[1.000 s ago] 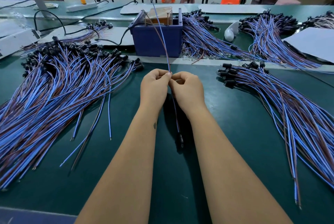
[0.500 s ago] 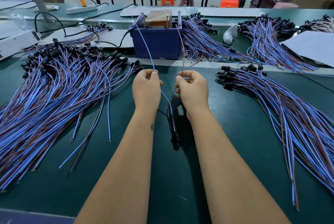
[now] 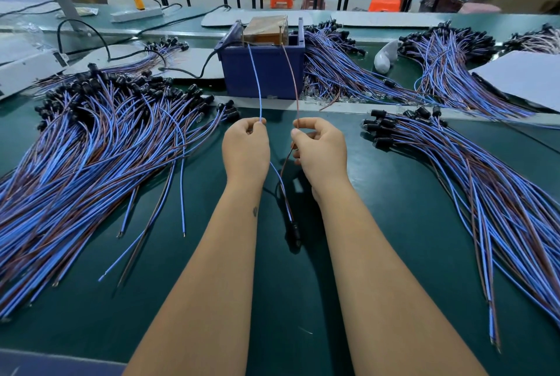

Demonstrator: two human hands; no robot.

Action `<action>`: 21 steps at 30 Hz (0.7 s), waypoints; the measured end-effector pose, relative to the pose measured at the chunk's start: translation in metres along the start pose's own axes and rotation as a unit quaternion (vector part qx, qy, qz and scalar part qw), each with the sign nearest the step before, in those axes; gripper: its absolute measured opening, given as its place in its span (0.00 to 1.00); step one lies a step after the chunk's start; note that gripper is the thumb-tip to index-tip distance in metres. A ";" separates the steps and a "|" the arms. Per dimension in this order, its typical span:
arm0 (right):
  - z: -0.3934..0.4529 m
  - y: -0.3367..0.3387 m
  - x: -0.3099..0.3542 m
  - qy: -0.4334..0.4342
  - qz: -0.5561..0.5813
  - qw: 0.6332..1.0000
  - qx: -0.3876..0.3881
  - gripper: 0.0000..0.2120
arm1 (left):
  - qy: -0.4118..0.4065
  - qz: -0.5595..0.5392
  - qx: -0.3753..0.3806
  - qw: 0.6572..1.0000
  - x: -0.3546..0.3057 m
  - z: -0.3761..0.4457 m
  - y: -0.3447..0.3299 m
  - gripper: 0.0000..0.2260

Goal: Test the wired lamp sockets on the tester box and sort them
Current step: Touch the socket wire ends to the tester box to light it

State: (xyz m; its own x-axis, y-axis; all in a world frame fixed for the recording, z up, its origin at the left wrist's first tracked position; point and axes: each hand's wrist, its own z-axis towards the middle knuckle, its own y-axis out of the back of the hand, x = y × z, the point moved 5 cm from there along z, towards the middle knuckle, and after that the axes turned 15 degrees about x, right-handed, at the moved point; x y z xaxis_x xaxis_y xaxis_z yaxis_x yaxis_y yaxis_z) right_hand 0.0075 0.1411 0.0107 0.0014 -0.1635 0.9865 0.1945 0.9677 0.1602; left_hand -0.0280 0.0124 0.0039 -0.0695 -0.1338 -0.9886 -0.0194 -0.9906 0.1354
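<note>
My left hand pinches a blue wire and my right hand pinches a brown wire. Both wires rise to the top of the blue tester box, each tip at one of two upright pins. Below my hands the two wires join at a black lamp socket hanging between my forearms over the green table. A big pile of wired sockets lies on the left and a smaller fan of them on the right.
More wired sockets lie behind and to the right of the box, with another heap at the far right. A white sheet, a white device, a power strip and black cables sit at the back.
My hands have moved apart, splitting the blue and brown wires. The wire tips, first held together above the box, now reach separate pins on the tester box.
</note>
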 end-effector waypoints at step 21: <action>-0.003 -0.001 0.003 -0.004 -0.011 1.000 0.012 0.06 | -0.006 -0.049 -0.051 0.997 0.005 0.005 0.009 0.11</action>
State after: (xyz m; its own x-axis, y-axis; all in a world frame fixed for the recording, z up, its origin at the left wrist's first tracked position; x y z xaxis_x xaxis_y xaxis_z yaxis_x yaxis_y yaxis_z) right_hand 0.0101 0.1391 0.0133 -0.0104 -0.1829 0.9831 0.1712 0.9683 0.1819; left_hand -0.0331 0.0028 0.0009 -0.0843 -0.0363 -0.9958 0.0741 -0.9968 0.0301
